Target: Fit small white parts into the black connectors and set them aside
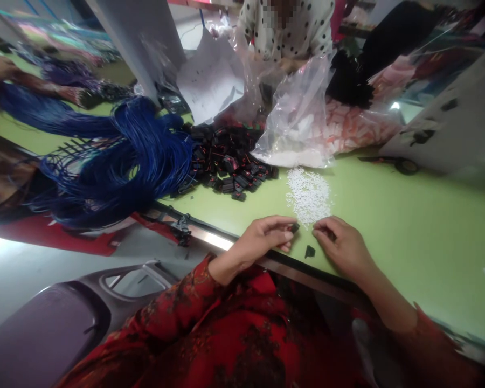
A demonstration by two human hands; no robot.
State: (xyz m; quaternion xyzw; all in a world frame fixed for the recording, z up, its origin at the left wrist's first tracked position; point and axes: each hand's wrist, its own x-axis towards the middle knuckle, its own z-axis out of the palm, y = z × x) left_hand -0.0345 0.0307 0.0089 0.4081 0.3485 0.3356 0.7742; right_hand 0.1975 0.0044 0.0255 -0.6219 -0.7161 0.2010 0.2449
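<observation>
Between the thumb and fingers of my left hand [267, 237] is a small black plastic connector housing [295, 228]. My right hand [341, 242] is pinched at the near edge of a spread of tiny white pieces [309, 193]; whatever its fingertips hold is too small to make out. Another small black plastic part [309, 251] lies on the green tabletop [388, 215] between my hands, near the table edge. Beyond my left hand is a heap of black connector housings [234, 161], some with red or orange bits.
A big bundle of blue wires [145, 145] covers the left side. Behind the white pieces stands a clear plastic bag [299, 118], with a paper sheet [212, 81] to its left. Black tape [406, 165] lies at right. A person in a dotted top [307, 27] sits opposite; a chair [52, 323] stands left.
</observation>
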